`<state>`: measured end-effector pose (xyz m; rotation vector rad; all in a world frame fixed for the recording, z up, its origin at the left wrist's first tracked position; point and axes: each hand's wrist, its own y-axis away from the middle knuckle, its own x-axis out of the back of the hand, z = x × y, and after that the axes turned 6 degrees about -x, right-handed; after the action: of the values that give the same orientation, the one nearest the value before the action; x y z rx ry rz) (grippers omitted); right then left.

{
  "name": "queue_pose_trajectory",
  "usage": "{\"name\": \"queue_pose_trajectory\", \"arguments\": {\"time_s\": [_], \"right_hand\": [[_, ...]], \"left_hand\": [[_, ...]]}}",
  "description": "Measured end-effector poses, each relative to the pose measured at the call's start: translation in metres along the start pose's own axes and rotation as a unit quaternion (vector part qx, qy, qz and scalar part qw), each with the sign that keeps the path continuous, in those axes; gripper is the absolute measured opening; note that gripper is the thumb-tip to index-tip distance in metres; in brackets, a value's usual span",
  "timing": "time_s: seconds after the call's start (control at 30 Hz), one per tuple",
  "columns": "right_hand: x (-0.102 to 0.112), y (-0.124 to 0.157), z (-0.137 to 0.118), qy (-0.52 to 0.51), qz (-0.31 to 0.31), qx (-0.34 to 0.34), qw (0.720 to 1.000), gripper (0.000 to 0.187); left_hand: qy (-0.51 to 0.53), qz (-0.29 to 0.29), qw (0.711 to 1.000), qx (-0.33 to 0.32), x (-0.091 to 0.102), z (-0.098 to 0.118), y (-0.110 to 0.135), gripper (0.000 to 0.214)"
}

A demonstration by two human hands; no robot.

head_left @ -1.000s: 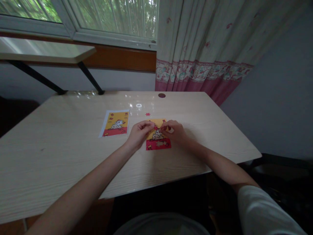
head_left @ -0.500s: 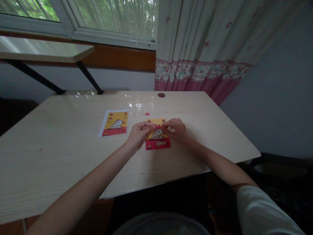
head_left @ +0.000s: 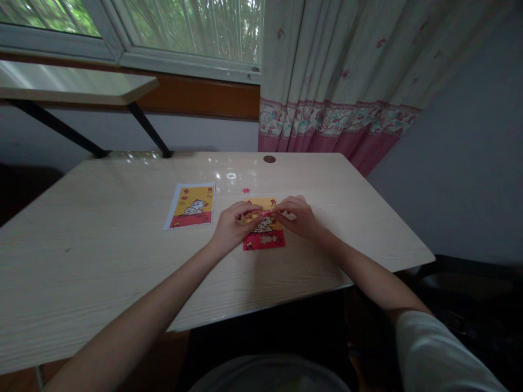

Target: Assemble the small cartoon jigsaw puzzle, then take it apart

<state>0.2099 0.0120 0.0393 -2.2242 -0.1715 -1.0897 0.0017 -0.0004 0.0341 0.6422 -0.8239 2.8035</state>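
Note:
A jigsaw puzzle (head_left: 269, 243) with a yellow top, a white cartoon animal and a red bottom lies on the desk, partly covered by my hands. A gap shows in its red part, with desk surface visible through it. Over the upper half, my left hand (head_left: 233, 227) and my right hand (head_left: 299, 216) meet at the fingertips. Between them is a small red puzzle piece (head_left: 266, 213), pinched from both sides. Another red puzzle piece, loose (head_left: 245, 190), lies on the desk just beyond the puzzle.
To the left of the puzzle lies a printed reference picture (head_left: 192, 206) with the same design. A dark round cap (head_left: 269, 159) is set near the desk's far edge. A raised shelf (head_left: 77, 87) on black legs stands at the back left. A curtain (head_left: 335, 76) hangs behind.
My fingers have shifted slightly around the red piece, and the left thumb and index finger are spread a little wider. The loose piece and the printed picture stay in place.

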Motion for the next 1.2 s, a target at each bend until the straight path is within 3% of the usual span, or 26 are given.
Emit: {"name": "queue_pose_trajectory", "arguments": {"time_s": [0.27,0.4,0.5,0.67,1.0,1.2], "right_hand": [[0.000,0.000,0.000,-0.036,-0.026,-0.004,0.999,0.010],[0.008,-0.003,0.017,-0.072,-0.075,0.036,0.994,0.012],[0.010,-0.004,0.034,-0.048,-0.129,0.064,0.988,0.027],[0.004,-0.001,0.051,-0.015,-0.199,0.076,0.977,0.035],[0.001,-0.004,0.052,-0.023,-0.199,0.074,0.977,0.034],[0.005,-0.004,0.045,-0.038,-0.196,0.067,0.978,0.024]], "left_hand": [[-0.095,-0.026,0.985,-0.140,0.006,0.001,0.001,0.015],[-0.114,-0.096,0.976,-0.160,0.006,-0.004,0.000,0.016],[-0.141,-0.165,0.962,-0.165,0.001,-0.011,0.002,0.017],[-0.173,-0.195,0.949,-0.178,-0.009,-0.019,0.007,0.017],[-0.205,-0.216,0.938,-0.175,-0.006,-0.011,0.008,0.016],[-0.208,-0.235,0.925,-0.214,-0.003,-0.014,0.010,0.016]]}}
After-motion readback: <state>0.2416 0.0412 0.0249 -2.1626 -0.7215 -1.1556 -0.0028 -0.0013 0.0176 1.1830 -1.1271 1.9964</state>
